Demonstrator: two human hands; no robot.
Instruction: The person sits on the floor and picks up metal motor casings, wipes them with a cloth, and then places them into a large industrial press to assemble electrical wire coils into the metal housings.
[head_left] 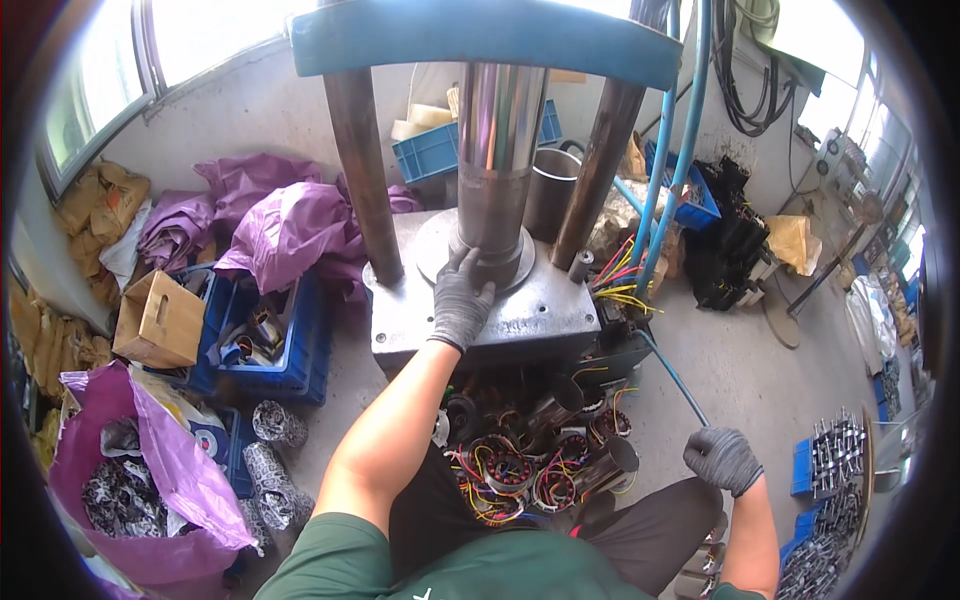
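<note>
A hydraulic press stands before me, its shiny steel ram [497, 120] coming down onto a dark metal cylinder [492, 215] on a round plate. The plate rests on the grey press bed [540, 310]. My left hand [461, 300], in a grey glove, reaches forward with fingers stretched against the foot of the cylinder. My right hand [722, 460], also gloved, is closed round the end of a thin blue lever [675, 375] that slants up to the press's right side. Below the bed lie several motor stators [503, 465] with coloured wires, and metal sleeves [608, 462] among them.
Dark columns [360, 170] and blue hoses [683, 150] flank the ram. At left are blue crates [318, 340], a cardboard box [160, 318] and an open purple sack [185, 450]. Metal shafts [838, 450] stand at far right. A wide metal pot [552, 185] sits behind the bed.
</note>
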